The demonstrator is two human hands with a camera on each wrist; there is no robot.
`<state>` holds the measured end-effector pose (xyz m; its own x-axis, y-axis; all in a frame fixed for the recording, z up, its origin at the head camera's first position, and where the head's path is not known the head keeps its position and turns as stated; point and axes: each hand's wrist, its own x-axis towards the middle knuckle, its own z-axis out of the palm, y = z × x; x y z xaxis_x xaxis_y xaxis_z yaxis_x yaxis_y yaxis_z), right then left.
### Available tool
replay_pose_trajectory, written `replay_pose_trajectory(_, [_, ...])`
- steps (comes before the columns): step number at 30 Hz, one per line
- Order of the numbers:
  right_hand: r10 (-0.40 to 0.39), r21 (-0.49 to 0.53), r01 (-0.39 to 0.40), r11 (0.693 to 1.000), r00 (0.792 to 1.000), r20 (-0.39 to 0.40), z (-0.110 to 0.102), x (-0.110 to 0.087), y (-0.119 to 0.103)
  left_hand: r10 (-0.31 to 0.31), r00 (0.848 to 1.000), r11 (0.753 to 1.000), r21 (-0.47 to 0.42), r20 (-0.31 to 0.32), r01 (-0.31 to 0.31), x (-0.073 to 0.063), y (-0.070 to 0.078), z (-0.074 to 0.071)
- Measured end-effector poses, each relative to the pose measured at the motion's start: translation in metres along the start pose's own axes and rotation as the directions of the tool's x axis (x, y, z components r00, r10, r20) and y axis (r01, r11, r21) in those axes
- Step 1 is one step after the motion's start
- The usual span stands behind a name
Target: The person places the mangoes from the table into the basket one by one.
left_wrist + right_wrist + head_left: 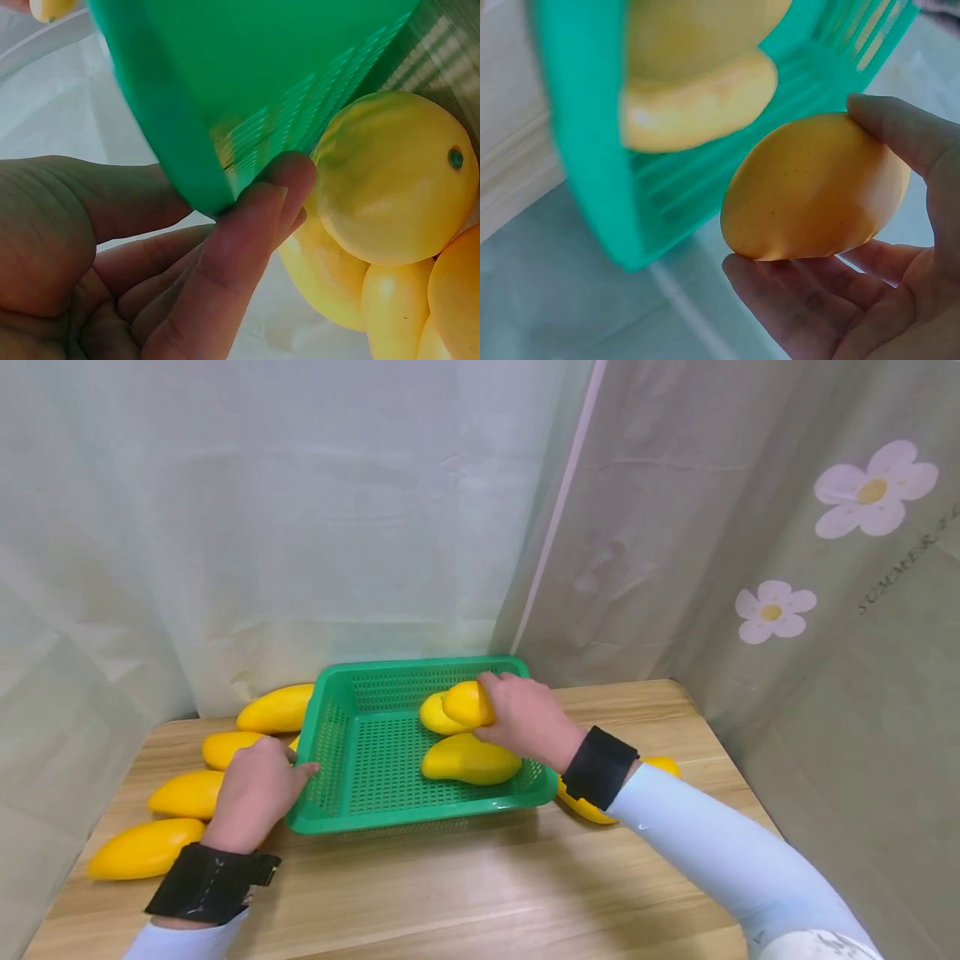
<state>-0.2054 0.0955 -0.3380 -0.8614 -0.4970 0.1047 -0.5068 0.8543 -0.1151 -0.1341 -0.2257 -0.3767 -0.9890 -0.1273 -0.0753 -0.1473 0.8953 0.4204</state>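
Observation:
A green plastic basket (pixel 390 760) with slotted sides stands tilted on the wooden table. My left hand (pixel 258 789) pinches its left rim between thumb and fingers, as the left wrist view shows at the basket rim (pixel 150 127). Over the basket's right part, my right hand (pixel 528 714) grips a yellow mango (pixel 468 704); in the right wrist view thumb and fingers span this mango (pixel 810 187). Inside the basket two more mangoes lie at the right, the front mango (pixel 472 760) and another mango (pixel 435 714) partly behind the held one.
Several mangoes lie left of the basket, among them a front mango (pixel 146 849) and a back mango (pixel 276 710). Right of the basket, mangoes (pixel 662 766) are partly hidden under my right forearm. A pale curtain (pixel 360 527) hangs behind the wooden table (pixel 465 893).

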Motion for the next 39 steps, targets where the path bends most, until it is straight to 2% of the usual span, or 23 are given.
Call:
replay_pose_trajectory(6, [-0.089,-0.027,0.091,0.996,0.994,0.070,0.008,0.001,-0.026,0.004,1.000,1.000,0.001,-0.002,-0.004,0.000,0.000,0.000])
replay_pose_trajectory(15, [-0.180,-0.058,0.189,0.980,0.975,0.134,0.021,0.004,-0.049,0.005,1.000,1.000,0.009,-0.001,-0.005,-0.001,0.001,-0.001])
replay_pose_trajectory(21, [-0.193,-0.051,0.208,0.977,0.957,0.216,0.029,0.006,-0.058,0.003,1.000,1.000,0.009,0.007,-0.004,-0.001,0.001,-0.001])
replay_pose_trajectory(28, [-0.224,-0.048,0.242,0.969,0.945,0.239,0.039,0.006,-0.064,0.012,1.000,1.000,0.009,-0.004,-0.012,-0.001,0.001,0.000])
replay_pose_trajectory(39, [-0.223,-0.083,0.253,0.964,0.936,0.272,0.046,0.006,-0.066,0.013,1.000,1.000,-0.003,-0.014,-0.013,0.001,-0.002,0.001])
